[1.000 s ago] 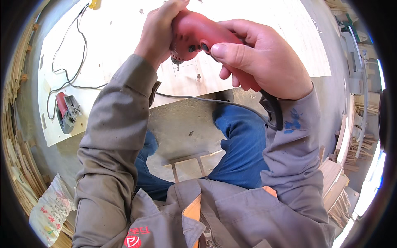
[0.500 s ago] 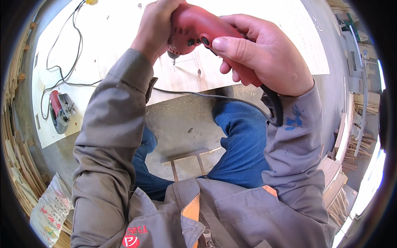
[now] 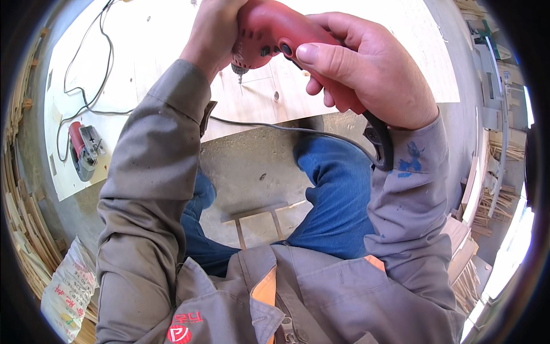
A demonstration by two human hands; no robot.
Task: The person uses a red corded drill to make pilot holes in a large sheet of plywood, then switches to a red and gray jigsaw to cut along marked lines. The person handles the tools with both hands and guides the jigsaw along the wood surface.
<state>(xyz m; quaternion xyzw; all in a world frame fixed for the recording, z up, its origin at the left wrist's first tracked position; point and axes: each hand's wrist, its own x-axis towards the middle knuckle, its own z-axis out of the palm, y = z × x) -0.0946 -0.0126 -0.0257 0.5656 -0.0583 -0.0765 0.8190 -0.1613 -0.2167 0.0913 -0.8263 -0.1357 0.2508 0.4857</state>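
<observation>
Both hands are on a red corded power drill (image 3: 275,28) at the top of the view. My right hand (image 3: 372,69) wraps round its handle, the thumb lying beside a black button. My left hand (image 3: 215,34) grips the front of the drill body; its fingers are partly hidden behind the tool. The chuck points down with a thin drill bit (image 3: 240,81) at a pale wooden board (image 3: 252,112). Whether the tip touches the wood I cannot tell. Fine pencil-like lines and a dark knot mark the board near the bit.
A red and grey jigsaw-like tool (image 3: 84,150) lies at the board's left end. Black cord (image 3: 86,97) loops there, and the drill's cord (image 3: 275,127) crosses above my knees. Wood strips (image 3: 26,229) are stacked at left, beside a white sack (image 3: 70,292); more timber (image 3: 461,246) lies right.
The drill and both hands stay almost in place, shifting only slightly. The whole view has moved a little, so the jigsaw-like tool and board sit marginally higher.
</observation>
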